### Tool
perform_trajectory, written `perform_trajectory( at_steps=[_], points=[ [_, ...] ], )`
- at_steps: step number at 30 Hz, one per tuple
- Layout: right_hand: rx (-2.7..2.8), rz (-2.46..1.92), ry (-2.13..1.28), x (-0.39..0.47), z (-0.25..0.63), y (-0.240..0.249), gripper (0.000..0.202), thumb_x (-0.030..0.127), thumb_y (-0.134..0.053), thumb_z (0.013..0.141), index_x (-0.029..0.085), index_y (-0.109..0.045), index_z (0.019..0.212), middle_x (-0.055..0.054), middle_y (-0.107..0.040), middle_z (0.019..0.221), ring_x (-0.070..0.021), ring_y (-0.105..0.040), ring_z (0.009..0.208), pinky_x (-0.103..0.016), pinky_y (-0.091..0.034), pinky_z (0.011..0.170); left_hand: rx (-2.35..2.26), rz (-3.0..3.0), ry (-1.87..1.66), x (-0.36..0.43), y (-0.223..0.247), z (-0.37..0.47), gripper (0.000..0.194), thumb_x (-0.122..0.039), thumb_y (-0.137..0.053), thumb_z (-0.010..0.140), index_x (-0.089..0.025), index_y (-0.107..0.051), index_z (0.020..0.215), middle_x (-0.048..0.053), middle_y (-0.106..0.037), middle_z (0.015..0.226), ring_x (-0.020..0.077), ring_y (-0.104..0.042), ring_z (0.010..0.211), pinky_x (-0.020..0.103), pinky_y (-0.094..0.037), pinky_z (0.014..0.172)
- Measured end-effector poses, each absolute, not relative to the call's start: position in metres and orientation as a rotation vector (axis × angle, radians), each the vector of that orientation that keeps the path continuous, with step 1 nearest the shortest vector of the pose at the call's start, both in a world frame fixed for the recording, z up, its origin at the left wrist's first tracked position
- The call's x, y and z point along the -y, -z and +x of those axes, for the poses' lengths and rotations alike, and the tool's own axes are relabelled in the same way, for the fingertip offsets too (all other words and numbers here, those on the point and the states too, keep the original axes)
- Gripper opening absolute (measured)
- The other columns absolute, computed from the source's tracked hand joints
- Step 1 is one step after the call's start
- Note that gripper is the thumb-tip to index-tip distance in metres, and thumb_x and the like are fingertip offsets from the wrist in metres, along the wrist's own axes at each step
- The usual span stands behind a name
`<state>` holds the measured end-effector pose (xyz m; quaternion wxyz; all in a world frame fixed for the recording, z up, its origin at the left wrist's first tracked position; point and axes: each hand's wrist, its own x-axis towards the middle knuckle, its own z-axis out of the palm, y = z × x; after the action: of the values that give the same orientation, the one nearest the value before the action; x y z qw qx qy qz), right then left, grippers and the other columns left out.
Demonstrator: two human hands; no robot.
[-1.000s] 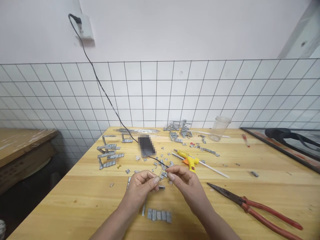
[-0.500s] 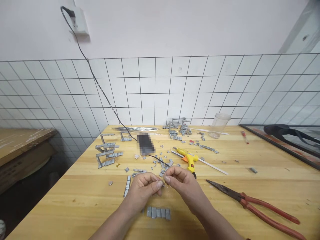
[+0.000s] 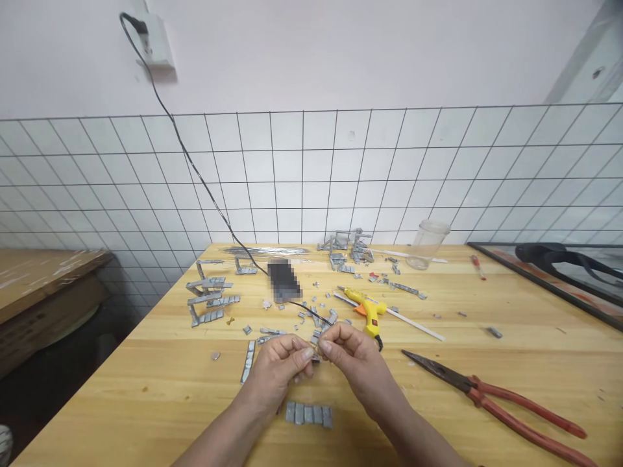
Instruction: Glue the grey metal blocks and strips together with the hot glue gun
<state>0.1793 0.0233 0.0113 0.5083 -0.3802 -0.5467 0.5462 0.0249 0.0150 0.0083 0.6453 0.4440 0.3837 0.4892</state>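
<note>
My left hand (image 3: pixel 285 363) and my right hand (image 3: pixel 353 353) meet above the wooden table, thumbs and forefingers pinched close together. Between the fingertips is something small and greyish, too small to name; which hand grips it is unclear. Below the hands lies a row of joined grey pieces (image 3: pixel 309 414). Another such strip (image 3: pixel 248 362) lies beside my left wrist. Loose grey bits (image 3: pixel 332 316) are scattered just beyond the fingers. A yellow glue gun (image 3: pixel 370 314) rests past my right hand.
Red-handled pliers (image 3: pixel 474 389) lie on the right of the table (image 3: pixel 146 395). Stepped grey assemblies (image 3: pixel 209 299) stand at left, more (image 3: pixel 357 246) at the back. A clear cup (image 3: pixel 428 244), a blurred dark device (image 3: pixel 283 281) with a cable and a black-edged frame (image 3: pixel 540 277) are also there.
The fingertips have shifted slightly and the small piece between them now sits at a different angle. Both hands remain in nearly the same place.
</note>
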Motion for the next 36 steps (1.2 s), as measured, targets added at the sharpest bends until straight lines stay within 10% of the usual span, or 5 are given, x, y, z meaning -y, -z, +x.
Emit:
perform_trajectory(
  at_steps=[30,36],
  points=[
    [2.091,-0.498,-0.151,-0.026,0.193,-0.013,0.028,-0.002,-0.050,0.080,0.022,-0.058,0.092,-0.009,-0.067,0.106,-0.0212,-0.058,0.089,-0.038,-0.046,0.078,-0.575,0.603,-0.811,-0.022,0.002,0.019,0.039,-0.031,-0.083,0.060,-0.011,-0.050,0.052,-0.005,-0.040,0.046,0.0021,-0.032,0.040,0.016,-0.016,0.040],
    [2.204,-0.486,-0.188,-0.029,0.194,-0.010,0.025,0.000,-0.045,0.085,0.020,-0.057,0.095,-0.008,-0.068,0.089,-0.0174,-0.056,0.076,-0.029,-0.047,0.067,-0.603,0.608,-0.765,-0.024,0.007,0.017,0.039,-0.031,-0.085,0.055,-0.011,-0.053,0.053,-0.005,-0.042,0.044,0.0022,-0.035,0.039,0.016,-0.016,0.040]
  ],
)
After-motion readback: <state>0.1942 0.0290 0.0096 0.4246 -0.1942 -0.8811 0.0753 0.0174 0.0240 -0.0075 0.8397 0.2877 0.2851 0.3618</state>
